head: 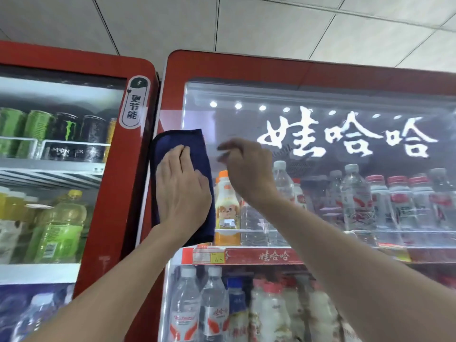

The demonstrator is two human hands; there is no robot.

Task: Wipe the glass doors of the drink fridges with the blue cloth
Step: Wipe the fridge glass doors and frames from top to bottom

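A dark blue cloth (197,154) lies flat against the upper left corner of the right fridge's glass door (320,134), overlapping its red frame. My left hand (182,191) presses flat on the cloth with fingers spread upward. My right hand (249,169) hovers just right of the cloth, in front of the glass, fingers loosely curled and holding nothing. The left fridge's glass door (56,149) is off to the left, untouched.
Both fridges have red frames and stand side by side. The right one bears large white characters (343,137) and holds water and milk-drink bottles. The left one holds cans and green bottles. A price tag (209,255) sits on the shelf edge. Ceiling tiles above.
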